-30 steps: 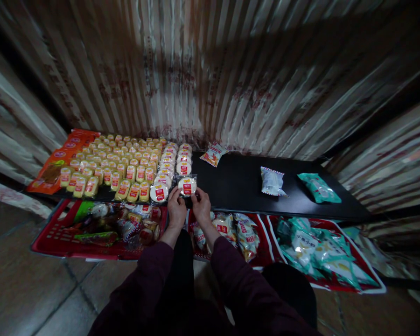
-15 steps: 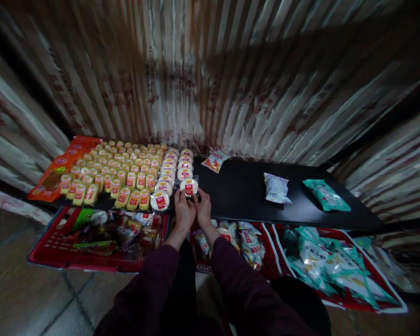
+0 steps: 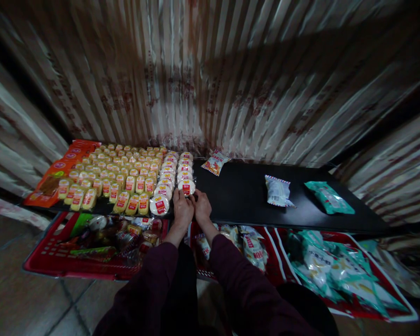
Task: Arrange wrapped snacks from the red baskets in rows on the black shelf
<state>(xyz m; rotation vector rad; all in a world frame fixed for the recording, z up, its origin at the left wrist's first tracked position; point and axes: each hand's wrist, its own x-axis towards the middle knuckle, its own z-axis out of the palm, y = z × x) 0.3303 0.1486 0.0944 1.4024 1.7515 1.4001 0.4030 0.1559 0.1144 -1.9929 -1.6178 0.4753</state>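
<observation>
A round white wrapped cake (image 3: 186, 187) with a red label sits at the front of the right-hand row on the black shelf. My left hand (image 3: 183, 210) has its fingers closed at the cake's near edge. At the near right edge, the fingers of my right hand (image 3: 202, 208) are closed too, pinching the clear wrapper. Beside it, another row of round white cakes (image 3: 159, 204) runs from back to front, overlapping. Farther left stand many small yellow wrapped cakes (image 3: 122, 201) in rows. My fingertips partly hide the wrapper.
An orange bag (image 3: 49, 183) lies at the shelf's left end. On the black shelf (image 3: 238, 200) are a white-and-orange packet (image 3: 215, 162), a pale packet (image 3: 278, 190) and a teal packet (image 3: 329, 197). Red baskets (image 3: 42, 261) of packaged snacks stand below the front edge.
The round cake between my hands has moved slightly back and left, closer against its row. Both hands followed it, and the view has shifted a little.
</observation>
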